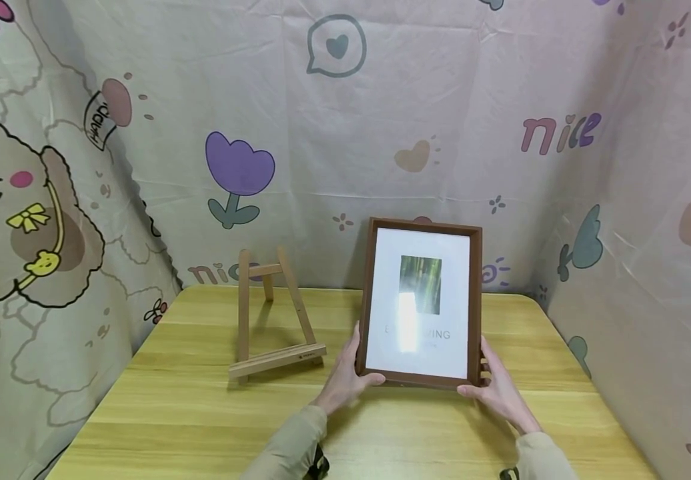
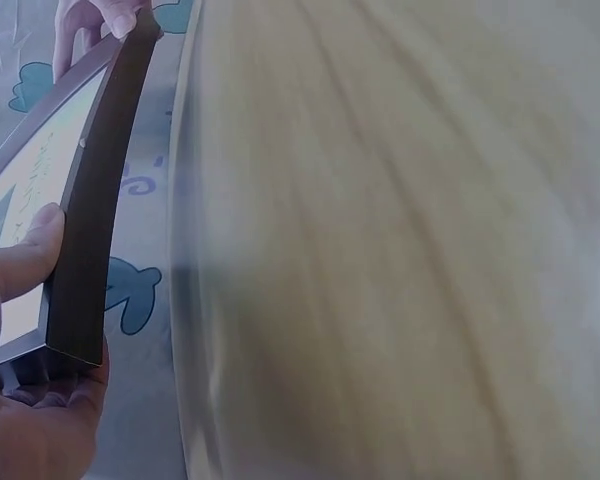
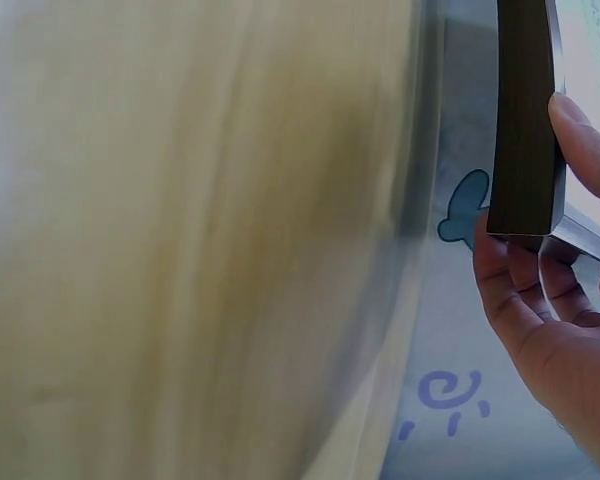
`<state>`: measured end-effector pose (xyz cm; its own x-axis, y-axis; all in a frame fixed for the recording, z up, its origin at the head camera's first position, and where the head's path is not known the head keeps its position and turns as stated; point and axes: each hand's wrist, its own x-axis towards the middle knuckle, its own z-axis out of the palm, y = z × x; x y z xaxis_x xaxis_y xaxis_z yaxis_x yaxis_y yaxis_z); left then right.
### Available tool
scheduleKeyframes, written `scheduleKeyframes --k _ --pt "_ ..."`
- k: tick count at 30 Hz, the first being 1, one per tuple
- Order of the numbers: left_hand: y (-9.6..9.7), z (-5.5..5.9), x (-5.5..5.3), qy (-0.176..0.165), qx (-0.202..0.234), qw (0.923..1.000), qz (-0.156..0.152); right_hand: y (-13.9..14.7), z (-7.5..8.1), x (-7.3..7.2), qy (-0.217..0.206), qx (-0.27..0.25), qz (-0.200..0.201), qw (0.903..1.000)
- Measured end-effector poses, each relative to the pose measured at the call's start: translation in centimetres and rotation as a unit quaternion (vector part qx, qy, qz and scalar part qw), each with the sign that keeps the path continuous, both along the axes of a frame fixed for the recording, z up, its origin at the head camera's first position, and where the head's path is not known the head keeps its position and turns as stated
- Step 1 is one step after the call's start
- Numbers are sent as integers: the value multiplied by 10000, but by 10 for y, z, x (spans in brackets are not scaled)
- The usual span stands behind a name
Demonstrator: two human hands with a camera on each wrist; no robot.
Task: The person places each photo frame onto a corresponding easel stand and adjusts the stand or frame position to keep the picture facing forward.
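Over the R half of the wood-grain table [image 1: 201, 427], head view first: I've got the brown frame [image 1: 420, 303] propped up nearly upright btwn both hands, front facing me, leaning a touch. L hand [image 1: 348, 377] grips the lower L corner, thumb over the rim; R hand [image 1: 500, 392] grips the lower R corner, same deal. Behind the glass, a white sheet [image 1: 381, 280] w/ a small green photo [image 1: 431, 280] & grey lettering [image 1: 435, 335] below; glare wipes out part of it, "VING" reads OK. Can't tell if the bot. edge touches the tabletop. Off to the L, the light wooden easel [image 1: 277, 361] stands on the table, its ledge end near my L hand but apart from it. Bkgd: pale printed cloth [image 1: 345, 133], purple tulip & hearts etc. Beige sleeves [image 1: 291, 440] on both arms.

Now L wrist view: L thumb presses the front, fingers wrap under the near corner; frame's dark side runs up & away, R hand at the far end. Table's a blur on the R side of this view.

R wrist view: R thumb on the front, fingers curled under the corner, frame up at top R, cloth behind, blurry table filling the L side.
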<state>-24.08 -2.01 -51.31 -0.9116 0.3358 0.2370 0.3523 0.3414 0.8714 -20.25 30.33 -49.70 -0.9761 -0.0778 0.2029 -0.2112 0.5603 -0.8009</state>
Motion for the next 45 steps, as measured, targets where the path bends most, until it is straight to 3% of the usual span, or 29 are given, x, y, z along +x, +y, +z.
scheduleKeyframes --k 9,27,36,45 --pt "-9 8 -1 391 18 9991 157 -9 6 -7 305 13 19 9995" --pt "-30 24 -2 593 -25 9962 634 -31 18 -23 313 -12 149 9994" --pt "-42 25 -5 1066 -153 9909 804 -44 20 -34 449 -14 212 9988" --pt "-59 30 -4 1265 -112 9873 951 -64 26 -42 501 -66 340 9981"
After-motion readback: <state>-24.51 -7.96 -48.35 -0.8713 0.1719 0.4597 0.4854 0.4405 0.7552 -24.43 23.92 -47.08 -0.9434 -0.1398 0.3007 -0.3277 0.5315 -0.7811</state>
